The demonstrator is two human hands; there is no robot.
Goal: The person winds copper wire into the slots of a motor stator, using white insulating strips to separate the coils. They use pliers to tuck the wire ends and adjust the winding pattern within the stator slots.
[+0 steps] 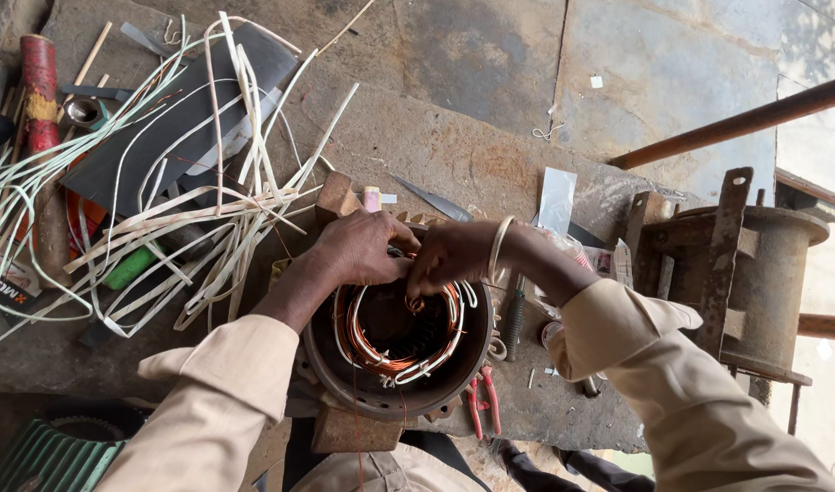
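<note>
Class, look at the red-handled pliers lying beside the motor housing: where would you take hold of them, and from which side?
Take the pliers by the two red handles, coming from above on the side away from the motor housing. They lie flat on the bench with the handles bare. The head end looks tucked against the housing rim, so it likely gives a poor grip.

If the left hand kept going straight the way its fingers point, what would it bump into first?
Most likely the right hand. The left hand points rightward across the top of the round motor shell, above the copper coils, and the two hands' fingertips already look nearly touching, though depth is hard to judge.
</note>
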